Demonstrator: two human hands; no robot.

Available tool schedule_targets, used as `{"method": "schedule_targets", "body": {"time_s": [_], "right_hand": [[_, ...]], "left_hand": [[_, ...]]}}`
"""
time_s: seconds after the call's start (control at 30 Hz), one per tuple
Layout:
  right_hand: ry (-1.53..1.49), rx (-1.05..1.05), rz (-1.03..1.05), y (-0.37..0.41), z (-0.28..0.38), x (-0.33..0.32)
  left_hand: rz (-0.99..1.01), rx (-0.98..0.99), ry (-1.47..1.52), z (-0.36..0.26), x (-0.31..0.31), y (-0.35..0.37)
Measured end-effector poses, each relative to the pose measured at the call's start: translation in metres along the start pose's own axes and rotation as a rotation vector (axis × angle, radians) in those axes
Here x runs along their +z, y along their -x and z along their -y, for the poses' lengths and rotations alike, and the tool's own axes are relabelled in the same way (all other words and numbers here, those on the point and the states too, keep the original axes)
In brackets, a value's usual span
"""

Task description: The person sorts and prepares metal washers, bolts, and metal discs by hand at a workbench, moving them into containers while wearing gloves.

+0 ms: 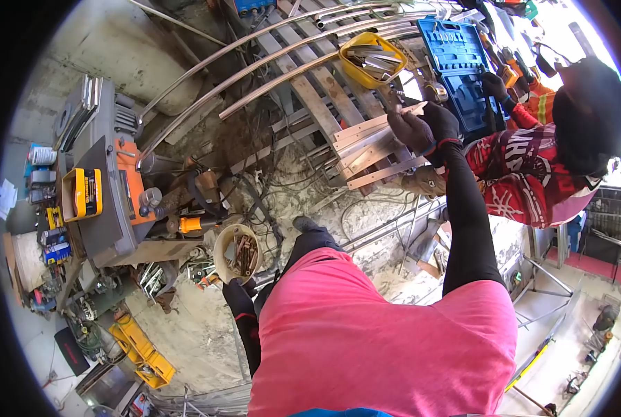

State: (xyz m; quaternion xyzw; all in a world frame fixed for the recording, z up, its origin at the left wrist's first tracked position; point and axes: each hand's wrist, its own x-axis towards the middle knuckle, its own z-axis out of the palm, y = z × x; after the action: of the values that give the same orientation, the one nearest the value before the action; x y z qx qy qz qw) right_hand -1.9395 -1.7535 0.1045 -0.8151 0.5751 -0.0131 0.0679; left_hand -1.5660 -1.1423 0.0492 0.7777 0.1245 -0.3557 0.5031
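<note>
The right hand (432,124) and the left hand (239,290) wear dark, matt cloth gloves. The flat strips (373,142) in the right hand's grip look pale and dull. The long bent pipes (255,62) are smooth, shiny metal. The pallet (317,97) is rough, bare wood. The yellow tub (366,78) and the blue case (470,97) are smooth plastic. The floor (199,333) is rough and dusty. The pink shirt (380,333) is soft cloth.

Pale strip (367,126), yellow tub (345,55)
</note>
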Motion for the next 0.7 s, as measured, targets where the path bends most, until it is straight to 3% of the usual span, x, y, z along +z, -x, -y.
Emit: {"method": "schedule_targets", "body": {"time_s": [0.07, 0.17, 0.23, 0.3, 0.37, 0.43, 0.47, 0.53, 0.57, 0.6, 0.63, 0.67, 0.7], "right_hand": [[-0.022, -0.097, 0.079, 0.0, -0.012, 0.01], [-0.059, -0.042, -0.042, 0.005, -0.001, -0.005], [-0.084, -0.061, 0.025, 0.004, -0.014, -0.017], [0.087, 0.106, 0.054, 0.005, -0.015, -0.037], [0.119, 0.124, -0.059, 0.032, 0.013, -0.06], [-0.024, 0.04, -0.428, 0.064, 0.064, -0.071], [-0.215, 0.049, -0.39, 0.074, 0.085, -0.05], [-0.461, -0.212, -0.421, 0.107, 0.153, -0.022], [-0.524, -0.485, -0.483, 0.135, 0.201, -0.014], [-0.654, -0.516, -0.319, 0.163, 0.244, 0.009], [-0.776, -0.563, -0.139, 0.19, 0.283, 0.03], [-0.672, -0.605, 0.073, 0.219, 0.321, 0.034], [-0.548, -0.66, 0.272, 0.252, 0.357, 0.038]], "left_hand": [[-0.058, -0.041, -0.001, 0.01, -0.006, -0.007], [-0.059, -0.057, 0.051, 0.007, -0.007, -0.001], [-0.059, -0.059, 0.051, 0.012, -0.014, -0.001], [-0.054, -0.056, 0.057, 0.016, -0.021, -0.001], [-0.05, -0.074, 0.084, 0.021, -0.029, 0.003], [-0.04, -0.091, 0.11, 0.029, -0.039, 0.005], [-0.048, -0.129, 0.148, 0.04, -0.046, 0.004], [-0.083, -0.199, 0.186, 0.05, -0.056, 0.011], [-0.09, -0.196, 0.175, 0.061, -0.066, 0.009], [-0.042, 0.018, -0.05, 0.104, -0.087, -0.014], [-0.036, 0.053, -0.056, 0.118, -0.103, -0.012], [-0.03, 0.087, -0.063, 0.133, -0.119, -0.01], [-0.048, -0.026, 0.166, 0.113, -0.117, 0.008]]}}
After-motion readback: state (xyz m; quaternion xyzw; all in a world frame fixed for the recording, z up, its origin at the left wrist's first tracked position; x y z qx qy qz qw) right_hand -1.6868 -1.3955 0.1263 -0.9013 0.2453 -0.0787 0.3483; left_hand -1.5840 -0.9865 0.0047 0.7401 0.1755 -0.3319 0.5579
